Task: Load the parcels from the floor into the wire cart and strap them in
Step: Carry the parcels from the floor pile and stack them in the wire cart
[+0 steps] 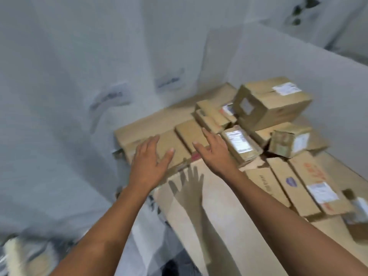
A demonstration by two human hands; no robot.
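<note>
Cardboard parcels (272, 104) piled loose; left hand (151, 162) and right hand (215, 154) hover above, fingers (153, 142) spread, empty (pick-up stage, apparently). Next: clasp one parcel.

Parcel storage corner: bare walls and heaped, labelled boxes.
Just ahead and to the right of the right hand (214, 152), brown cardboard parcels (274, 108) with white shipping labels (238, 141) lie heaped in a corner. A large flat carton (235, 226) lies beneath both forearms, and bare grey-white walls (69, 66) rise beyond the left hand (148, 166) and behind the heap.
</note>
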